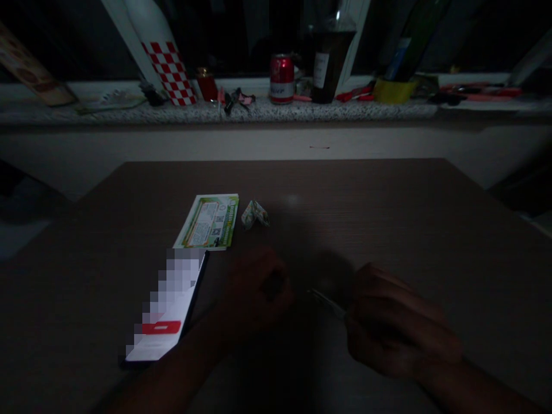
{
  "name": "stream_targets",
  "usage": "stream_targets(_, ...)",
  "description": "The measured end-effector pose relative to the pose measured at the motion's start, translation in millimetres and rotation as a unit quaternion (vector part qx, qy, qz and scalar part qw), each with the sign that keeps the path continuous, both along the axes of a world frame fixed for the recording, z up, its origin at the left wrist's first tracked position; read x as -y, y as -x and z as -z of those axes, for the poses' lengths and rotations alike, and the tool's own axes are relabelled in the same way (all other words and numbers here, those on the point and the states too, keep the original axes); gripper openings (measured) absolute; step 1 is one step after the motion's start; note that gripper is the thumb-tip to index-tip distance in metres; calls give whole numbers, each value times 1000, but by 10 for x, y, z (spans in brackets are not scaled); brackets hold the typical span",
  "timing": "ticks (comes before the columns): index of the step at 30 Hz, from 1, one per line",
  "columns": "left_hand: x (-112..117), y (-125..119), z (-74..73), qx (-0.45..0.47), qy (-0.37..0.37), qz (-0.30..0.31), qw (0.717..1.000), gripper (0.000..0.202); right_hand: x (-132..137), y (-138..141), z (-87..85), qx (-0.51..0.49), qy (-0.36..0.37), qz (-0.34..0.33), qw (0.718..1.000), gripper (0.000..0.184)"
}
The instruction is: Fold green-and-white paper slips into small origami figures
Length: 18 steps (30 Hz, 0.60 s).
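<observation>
Right hand (pixel 399 325) pinches a thin, pale piece (pixel 328 303) over the worktop (pixel 409 218); from here the curled left hand (pixel 259 279) is too dark to tell whether it holds anything. Looks like a fine handling step, calling for a light touch. Folded paper (pixel 261 213) sits just beside a printed card (pixel 204 223).

Green-white paper stack (pixel 207 223); red-white checkered bottle (pixel 169 70); brown table (pixel 375 201).

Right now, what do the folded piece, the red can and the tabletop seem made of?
Folded piece: likely printed paper, matt, with sharp creases. Red can: probably metal, glossy, with bright highlights. Tabletop: wood or imitation laminate, low sheen; faint streaky grain shows.
</observation>
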State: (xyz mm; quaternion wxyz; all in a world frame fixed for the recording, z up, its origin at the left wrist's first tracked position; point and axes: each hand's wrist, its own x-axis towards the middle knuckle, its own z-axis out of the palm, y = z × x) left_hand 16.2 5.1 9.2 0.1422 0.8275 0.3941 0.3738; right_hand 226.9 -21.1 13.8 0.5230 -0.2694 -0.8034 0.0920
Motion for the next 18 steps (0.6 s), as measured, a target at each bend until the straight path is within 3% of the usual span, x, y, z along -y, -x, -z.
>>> stream_targets(1, 6, 3, 0, 8, 9, -8, 1000, 8, -4, -11, -17, 3, 0, 9, 1000, 21)
stream_targets(5, 120, -55, 36, 26, 40, 56, 997, 3, -29, -12, 2, 10, -15, 28, 999, 20)
stream_targets(11, 249, -106, 114, 40, 62, 49, 996, 36, -32, 21, 186, 25, -26, 22, 999, 15)
stream_targets(15, 220, -111, 65, 77, 84, 83, 990, 31, -34, 21, 217, 46, -7, 15, 999, 17)
stream_targets(18, 203, -123, 26, 78, 105, 64, 989, 27, -36, 32, 191, 46, -1, 16, 999, 23)
